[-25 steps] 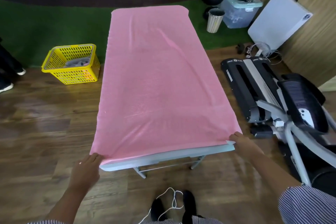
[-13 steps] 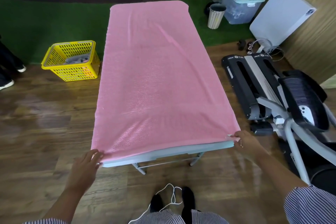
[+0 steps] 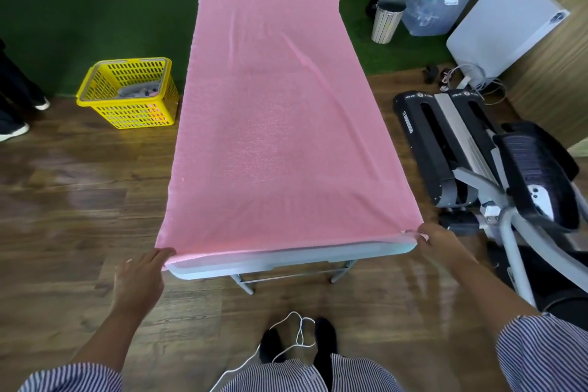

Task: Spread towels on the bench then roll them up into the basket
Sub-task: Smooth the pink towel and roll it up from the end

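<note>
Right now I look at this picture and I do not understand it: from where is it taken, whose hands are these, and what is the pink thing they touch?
There is no machine here. A person wears a camera on the head, so you look down along their own arms. The pink towel lies spread flat over a grey bench and covers nearly all of it. The left hand is at the towel's near left corner, and the right hand pinches the near right corner. On the wooden floor left of the bench stands a yellow basket with some grey cloth inside. Right of the bench is an exercise machine.
</note>
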